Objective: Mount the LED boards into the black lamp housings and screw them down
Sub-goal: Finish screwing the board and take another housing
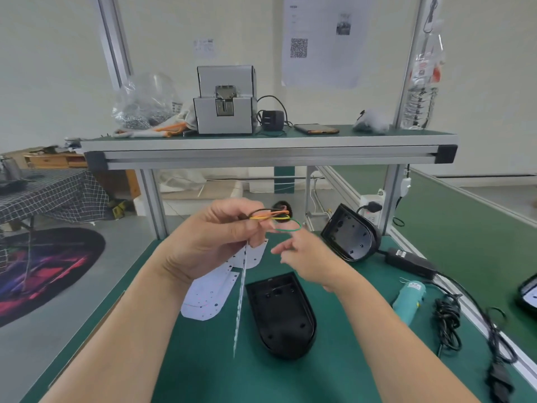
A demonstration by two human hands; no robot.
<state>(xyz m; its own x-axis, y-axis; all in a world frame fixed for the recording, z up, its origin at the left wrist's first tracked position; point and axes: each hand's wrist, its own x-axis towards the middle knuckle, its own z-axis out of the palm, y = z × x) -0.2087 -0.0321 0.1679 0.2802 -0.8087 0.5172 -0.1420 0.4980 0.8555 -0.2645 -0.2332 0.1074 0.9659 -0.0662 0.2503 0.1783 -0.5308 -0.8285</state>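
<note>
The green surface (203,373) fills the lower view, and an aluminium shelf (267,141) spans it above, carrying a grey screw feeder (225,100), clear bags (145,103) of small dark parts to its left and a phone (316,128) to its right. Both forearms reach in over the surface. The left hand (215,231) is raised, its fingers curled and pinching the top of an LED board (240,301), which hangs edge-on as a thin white strip, with its coloured wires (273,216) looping out past the fingertips. The right hand (305,257) is just beside those wires, fingers loosely spread and gripping nothing; it is blurred, so I cannot tell whether the index tip touches the green loop. Below the hands an open black housing (280,312) lies flat on the surface, partly crossed by the right wrist. A second housing (350,234) stands tilted against the frame post at right. Spare white boards (209,292) lie flat, partly hidden behind the left wrist and the hanging board. A teal screwdriver (408,298), a black power adapter (409,261) and a bundled cable (447,318) lie near the right edge
</note>
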